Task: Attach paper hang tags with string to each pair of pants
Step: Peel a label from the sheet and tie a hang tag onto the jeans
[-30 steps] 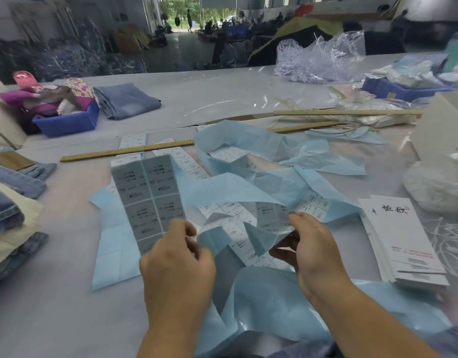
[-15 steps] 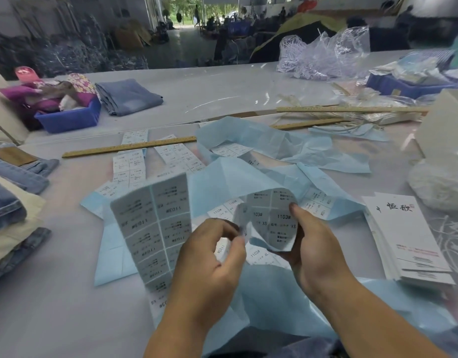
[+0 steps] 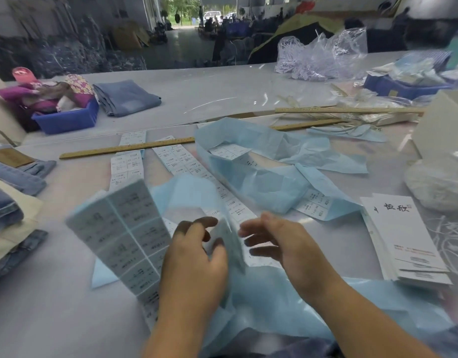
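Note:
My left hand grips a long sheet of grey sticker labels, blurred and tilted up to the left. Its fingers also pinch a smaller folded label piece between the hands. Just right of that piece my right hand hovers with fingers spread, holding nothing. A stack of white paper hang tags lies at the right, with loose white string beside it. Folded pants are stacked at the left edge, and another folded pair lies far back.
Crumpled light-blue backing paper and label strips cover the table's middle. Two wooden rulers lie across it. A blue bin sits back left, a plastic bag back right, a white box at the right.
My right hand has let go of the small label piece and opened. My left hand has taken that piece while the long sheet swung down and left.

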Action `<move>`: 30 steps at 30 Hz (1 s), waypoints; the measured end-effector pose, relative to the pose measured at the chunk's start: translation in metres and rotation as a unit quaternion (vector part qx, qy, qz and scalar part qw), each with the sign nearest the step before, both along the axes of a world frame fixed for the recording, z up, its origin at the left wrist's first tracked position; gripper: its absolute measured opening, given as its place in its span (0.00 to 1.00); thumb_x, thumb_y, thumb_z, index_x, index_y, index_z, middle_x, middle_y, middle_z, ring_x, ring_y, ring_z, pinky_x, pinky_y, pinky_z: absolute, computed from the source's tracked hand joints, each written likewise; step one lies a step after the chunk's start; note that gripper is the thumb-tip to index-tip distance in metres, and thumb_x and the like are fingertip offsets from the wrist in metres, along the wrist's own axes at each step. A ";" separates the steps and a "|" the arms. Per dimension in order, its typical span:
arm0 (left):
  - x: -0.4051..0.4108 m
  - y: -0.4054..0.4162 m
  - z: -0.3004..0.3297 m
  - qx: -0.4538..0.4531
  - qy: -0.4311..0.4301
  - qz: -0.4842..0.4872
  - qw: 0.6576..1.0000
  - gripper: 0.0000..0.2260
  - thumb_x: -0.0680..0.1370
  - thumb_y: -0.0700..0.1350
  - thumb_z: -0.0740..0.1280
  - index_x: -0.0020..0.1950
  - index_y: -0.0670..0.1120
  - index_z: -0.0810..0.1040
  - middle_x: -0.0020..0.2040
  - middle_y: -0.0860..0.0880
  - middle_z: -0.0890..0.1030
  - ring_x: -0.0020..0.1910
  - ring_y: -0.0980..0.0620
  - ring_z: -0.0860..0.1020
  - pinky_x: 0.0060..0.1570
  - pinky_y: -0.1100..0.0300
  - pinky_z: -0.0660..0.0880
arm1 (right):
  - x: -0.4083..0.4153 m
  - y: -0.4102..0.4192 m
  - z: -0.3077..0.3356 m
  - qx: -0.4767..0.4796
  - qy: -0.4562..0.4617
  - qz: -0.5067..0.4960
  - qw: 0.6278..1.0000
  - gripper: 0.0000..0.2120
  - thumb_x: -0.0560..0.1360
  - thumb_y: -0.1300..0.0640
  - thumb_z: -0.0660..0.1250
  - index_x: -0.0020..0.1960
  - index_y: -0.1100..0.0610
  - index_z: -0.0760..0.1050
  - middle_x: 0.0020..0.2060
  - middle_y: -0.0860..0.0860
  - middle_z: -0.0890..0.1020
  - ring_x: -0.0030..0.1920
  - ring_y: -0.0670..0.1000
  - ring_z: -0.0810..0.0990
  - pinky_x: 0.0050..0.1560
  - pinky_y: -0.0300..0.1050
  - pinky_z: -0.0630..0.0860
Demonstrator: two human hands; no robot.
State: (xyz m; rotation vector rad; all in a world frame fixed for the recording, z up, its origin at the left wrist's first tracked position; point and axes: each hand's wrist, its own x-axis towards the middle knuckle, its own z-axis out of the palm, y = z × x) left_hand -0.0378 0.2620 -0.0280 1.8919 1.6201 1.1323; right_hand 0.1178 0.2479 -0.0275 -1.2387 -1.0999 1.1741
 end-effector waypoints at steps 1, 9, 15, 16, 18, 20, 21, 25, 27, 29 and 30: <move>0.000 -0.001 0.001 0.025 0.018 0.012 0.999 0.07 0.75 0.41 0.68 0.44 0.54 0.76 0.42 0.59 0.73 0.41 0.61 0.73 0.35 0.69 0.66 | -0.001 -0.001 0.001 0.000 -0.050 0.003 0.999 0.20 0.73 0.43 0.60 0.43 0.56 0.84 0.41 0.51 0.86 0.45 0.51 0.83 0.47 0.44 0.79; 0.000 -0.008 0.013 -0.007 -0.216 -0.032 0.976 0.15 0.70 0.55 0.60 0.31 0.47 0.77 0.30 0.52 0.77 0.32 0.57 0.73 0.31 0.69 0.66 | 0.031 0.046 0.006 0.073 -0.415 -0.175 0.890 0.15 0.75 0.63 0.64 0.60 0.55 0.76 0.56 0.48 0.76 0.58 0.49 0.73 0.60 0.43 0.70; 0.001 -0.003 0.000 -0.160 -0.146 -0.014 0.976 0.15 0.73 0.53 0.72 0.31 0.45 0.78 0.25 0.50 0.75 0.23 0.60 0.68 0.26 0.70 0.65 | 0.053 0.097 0.005 -0.091 -0.576 -0.075 0.809 0.32 0.75 0.63 0.59 0.77 0.54 0.53 0.72 0.56 0.65 0.73 0.60 0.59 0.73 0.54 0.55; 0.003 -0.003 -0.002 -0.171 -0.132 -0.016 0.976 0.13 0.73 0.53 0.72 0.32 0.47 0.79 0.26 0.50 0.77 0.23 0.60 0.69 0.26 0.70 0.65 | 0.052 0.098 0.002 -0.099 -0.587 -0.077 0.800 0.31 0.75 0.63 0.60 0.76 0.54 0.57 0.68 0.56 0.70 0.69 0.60 0.63 0.71 0.53 0.58; 0.006 -0.003 -0.005 -0.187 -0.116 -0.022 0.975 0.09 0.72 0.54 0.72 0.35 0.52 0.81 0.29 0.52 0.80 0.26 0.59 0.73 0.29 0.69 0.69 | 0.046 0.093 -0.004 -0.064 -0.597 -0.100 0.793 0.24 0.73 0.64 0.61 0.69 0.54 0.69 0.57 0.55 0.78 0.59 0.59 0.71 0.63 0.50 0.64; 0.010 -0.001 -0.005 -0.201 -0.128 -0.025 0.971 0.06 0.73 0.54 0.72 0.36 0.55 0.81 0.32 0.52 0.82 0.33 0.54 0.80 0.38 0.59 0.76 | 0.038 0.083 -0.009 0.002 -0.602 -0.095 0.793 0.18 0.71 0.65 0.61 0.58 0.55 0.78 0.50 0.54 0.81 0.53 0.58 0.75 0.53 0.48 0.67; 0.014 -0.001 -0.004 -0.212 -0.156 -0.024 0.964 0.06 0.73 0.53 0.72 0.37 0.54 0.82 0.33 0.52 0.83 0.36 0.51 0.81 0.41 0.54 0.77 | 0.034 0.076 -0.009 0.033 -0.593 -0.088 0.800 0.15 0.70 0.65 0.61 0.54 0.56 0.79 0.47 0.53 0.81 0.51 0.58 0.76 0.49 0.47 0.66; 0.033 0.012 0.003 -0.272 -0.215 -0.004 0.938 0.18 0.72 0.61 0.68 0.37 0.46 0.80 0.31 0.52 0.82 0.32 0.56 0.79 0.37 0.56 0.73 | 0.010 0.044 0.003 0.130 -0.546 -0.054 0.826 0.10 0.69 0.64 0.62 0.47 0.59 0.80 0.43 0.54 0.80 0.47 0.58 0.77 0.48 0.51 0.73; 0.041 0.020 0.008 -0.302 -0.239 -0.022 0.922 0.24 0.69 0.67 0.67 0.39 0.45 0.80 0.31 0.51 0.81 0.33 0.52 0.79 0.37 0.57 0.71 | -0.001 0.029 0.013 0.157 -0.535 -0.048 0.829 0.08 0.69 0.66 0.63 0.45 0.59 0.79 0.41 0.53 0.78 0.44 0.57 0.77 0.42 0.50 0.75; 0.044 0.022 0.010 -0.320 -0.275 -0.031 0.906 0.26 0.69 0.68 0.65 0.41 0.44 0.82 0.32 0.47 0.82 0.32 0.50 0.80 0.36 0.59 0.72 | -0.003 0.018 0.023 0.160 -0.545 -0.053 0.821 0.10 0.70 0.66 0.64 0.48 0.57 0.78 0.42 0.52 0.78 0.43 0.56 0.78 0.39 0.50 0.77; 0.044 0.022 0.008 -0.323 -0.302 -0.021 0.896 0.24 0.73 0.65 0.64 0.40 0.43 0.82 0.31 0.46 0.83 0.30 0.50 0.81 0.33 0.61 0.73 | -0.001 0.013 0.026 0.157 -0.562 -0.050 0.811 0.11 0.70 0.66 0.65 0.50 0.56 0.79 0.44 0.52 0.77 0.43 0.56 0.79 0.39 0.50 0.78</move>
